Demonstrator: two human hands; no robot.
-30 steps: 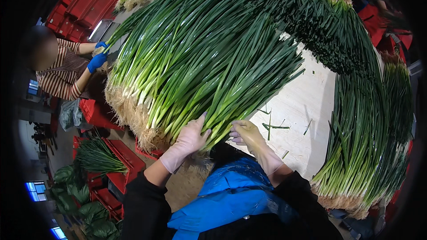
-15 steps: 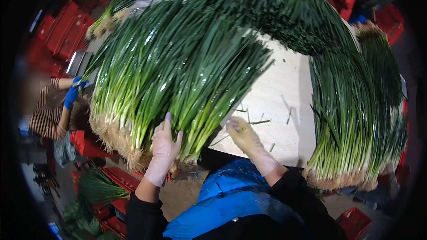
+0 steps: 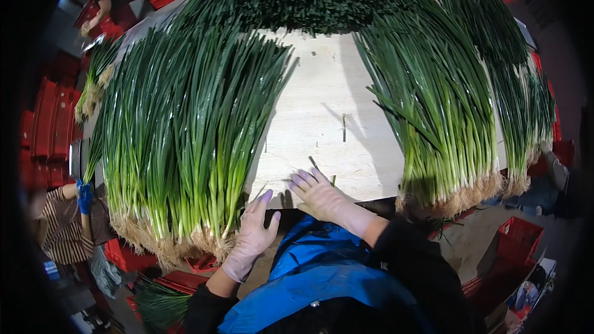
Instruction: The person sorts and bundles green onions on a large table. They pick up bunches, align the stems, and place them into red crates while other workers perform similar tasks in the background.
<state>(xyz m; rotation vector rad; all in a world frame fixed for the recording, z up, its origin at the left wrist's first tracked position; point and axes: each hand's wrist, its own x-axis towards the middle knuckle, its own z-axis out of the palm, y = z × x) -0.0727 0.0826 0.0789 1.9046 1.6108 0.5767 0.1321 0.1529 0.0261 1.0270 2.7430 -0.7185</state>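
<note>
Green onions [image 3: 185, 142] lie in a thick heap on the left part of the pale wooden table [image 3: 322, 117], roots toward the near edge, green tops fanning away. The left hand [image 3: 255, 230], gloved, is spread wide with its fingers against the right side of that heap near the roots, holding nothing. The right hand [image 3: 320, 195], also gloved, lies flat and open on the bare table edge just beside it. A second heap of onions [image 3: 439, 117] lies well apart on the right. Red crates [image 3: 513, 247] stand below.
</note>
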